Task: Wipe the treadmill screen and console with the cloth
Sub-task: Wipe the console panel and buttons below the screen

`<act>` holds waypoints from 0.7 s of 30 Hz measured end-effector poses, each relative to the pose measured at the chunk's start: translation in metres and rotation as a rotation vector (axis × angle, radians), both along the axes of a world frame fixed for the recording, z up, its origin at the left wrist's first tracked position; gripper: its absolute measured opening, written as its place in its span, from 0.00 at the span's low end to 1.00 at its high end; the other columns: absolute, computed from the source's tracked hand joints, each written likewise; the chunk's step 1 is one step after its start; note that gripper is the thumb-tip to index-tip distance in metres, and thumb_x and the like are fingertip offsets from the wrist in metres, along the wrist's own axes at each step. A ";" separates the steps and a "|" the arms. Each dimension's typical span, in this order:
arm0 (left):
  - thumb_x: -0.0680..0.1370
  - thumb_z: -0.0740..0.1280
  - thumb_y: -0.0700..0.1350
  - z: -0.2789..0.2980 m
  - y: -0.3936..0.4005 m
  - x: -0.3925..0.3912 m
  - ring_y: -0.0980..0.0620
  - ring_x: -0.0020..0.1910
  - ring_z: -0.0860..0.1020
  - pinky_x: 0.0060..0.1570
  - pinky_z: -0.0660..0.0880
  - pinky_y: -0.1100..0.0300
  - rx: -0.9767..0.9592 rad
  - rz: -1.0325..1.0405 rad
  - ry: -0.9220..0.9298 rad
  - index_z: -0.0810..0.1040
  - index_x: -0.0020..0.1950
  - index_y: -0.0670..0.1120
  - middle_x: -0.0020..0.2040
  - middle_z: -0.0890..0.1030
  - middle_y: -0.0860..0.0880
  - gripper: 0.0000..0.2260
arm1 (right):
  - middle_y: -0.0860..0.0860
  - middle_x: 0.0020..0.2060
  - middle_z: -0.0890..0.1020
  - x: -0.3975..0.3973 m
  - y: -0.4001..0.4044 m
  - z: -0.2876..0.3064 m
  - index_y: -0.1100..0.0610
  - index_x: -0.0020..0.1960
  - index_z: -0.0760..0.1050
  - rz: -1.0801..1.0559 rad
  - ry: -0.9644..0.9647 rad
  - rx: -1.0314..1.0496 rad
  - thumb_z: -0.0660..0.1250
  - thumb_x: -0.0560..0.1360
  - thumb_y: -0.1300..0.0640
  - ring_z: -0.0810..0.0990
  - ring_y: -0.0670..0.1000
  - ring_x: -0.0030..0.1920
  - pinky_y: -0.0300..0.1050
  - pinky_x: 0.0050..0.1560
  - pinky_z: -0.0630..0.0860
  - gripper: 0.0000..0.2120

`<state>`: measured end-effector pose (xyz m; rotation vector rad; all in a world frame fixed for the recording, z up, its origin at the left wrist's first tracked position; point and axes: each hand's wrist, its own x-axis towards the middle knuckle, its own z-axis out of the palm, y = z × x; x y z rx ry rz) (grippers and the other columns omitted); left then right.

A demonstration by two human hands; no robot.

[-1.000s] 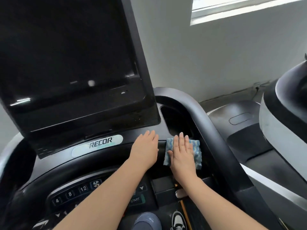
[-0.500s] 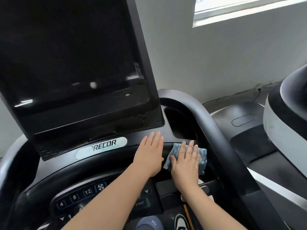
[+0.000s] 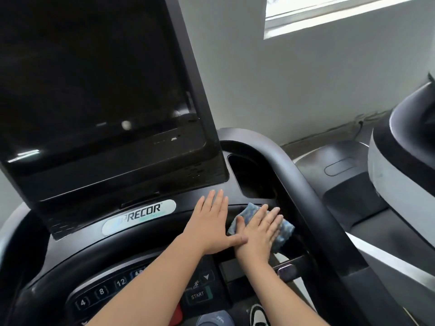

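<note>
The treadmill's big dark screen (image 3: 94, 90) stands tilted at the upper left above the black console (image 3: 77, 243), which carries a PRECOR badge. A blue mottled cloth (image 3: 286, 229) lies on the console's right part, just below a dark cup pocket. My right hand (image 3: 259, 231) presses flat on the cloth with fingers spread and pointing up to the right. Beside it, my left hand (image 3: 211, 222) rests flat on the bare console, fingers together, its thumb touching the right hand.
A thick black handrail (image 3: 306, 196) curves past the right side of the cloth. Number keys and a START button (image 3: 197, 295) sit below the hands. A second machine (image 3: 400, 172) stands to the right, against a grey wall.
My right hand has turned clockwise with the cloth under it and slid slightly right. My left hand stays flat beside it. The view has shifted so the console sits more to the right.
</note>
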<state>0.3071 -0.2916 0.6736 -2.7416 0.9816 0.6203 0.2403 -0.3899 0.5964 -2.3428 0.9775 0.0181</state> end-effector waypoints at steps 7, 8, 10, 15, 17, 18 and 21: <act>0.69 0.42 0.80 0.002 0.000 -0.001 0.47 0.78 0.31 0.77 0.35 0.46 -0.004 0.023 0.029 0.35 0.80 0.45 0.80 0.33 0.46 0.52 | 0.58 0.80 0.51 0.060 -0.046 0.020 0.60 0.81 0.46 0.257 0.004 -0.233 0.41 0.81 0.36 0.46 0.56 0.80 0.55 0.79 0.44 0.37; 0.69 0.41 0.79 0.002 0.000 -0.001 0.47 0.78 0.31 0.77 0.35 0.46 0.001 0.018 0.026 0.34 0.80 0.45 0.80 0.33 0.46 0.52 | 0.57 0.80 0.53 0.065 -0.050 0.022 0.60 0.81 0.47 0.285 0.003 -0.242 0.41 0.81 0.35 0.47 0.56 0.80 0.55 0.79 0.45 0.37; 0.70 0.41 0.79 0.000 0.000 0.000 0.47 0.78 0.31 0.77 0.35 0.46 0.004 0.017 0.017 0.34 0.80 0.45 0.80 0.33 0.46 0.51 | 0.57 0.79 0.57 0.060 -0.050 0.019 0.59 0.81 0.51 0.275 -0.030 -0.251 0.41 0.81 0.35 0.51 0.57 0.80 0.58 0.78 0.47 0.38; 0.68 0.38 0.78 -0.001 0.001 0.000 0.48 0.77 0.29 0.76 0.33 0.47 -0.019 0.009 0.016 0.36 0.80 0.44 0.80 0.32 0.45 0.52 | 0.68 0.76 0.59 -0.001 -0.008 -0.008 0.63 0.78 0.56 0.159 -0.068 -0.152 0.50 0.77 0.36 0.54 0.67 0.77 0.64 0.74 0.52 0.39; 0.67 0.35 0.78 0.000 0.001 0.000 0.49 0.76 0.28 0.76 0.32 0.47 -0.036 0.014 0.017 0.36 0.80 0.45 0.79 0.31 0.46 0.52 | 0.69 0.75 0.60 -0.006 -0.004 -0.013 0.64 0.77 0.56 0.119 -0.082 -0.163 0.51 0.76 0.36 0.54 0.66 0.76 0.62 0.73 0.48 0.40; 0.67 0.35 0.78 0.000 0.001 0.000 0.49 0.77 0.28 0.76 0.32 0.48 -0.043 0.017 0.022 0.36 0.80 0.45 0.79 0.32 0.46 0.52 | 0.69 0.75 0.61 -0.004 -0.008 -0.014 0.64 0.77 0.57 0.147 -0.084 -0.189 0.50 0.76 0.35 0.54 0.66 0.76 0.61 0.74 0.44 0.40; 0.66 0.34 0.78 0.001 0.001 -0.001 0.48 0.77 0.29 0.76 0.32 0.47 -0.043 0.023 0.021 0.36 0.81 0.44 0.80 0.32 0.46 0.53 | 0.64 0.79 0.55 0.015 -0.037 -0.004 0.60 0.80 0.52 0.281 -0.047 -0.300 0.36 0.77 0.31 0.50 0.63 0.79 0.57 0.77 0.39 0.44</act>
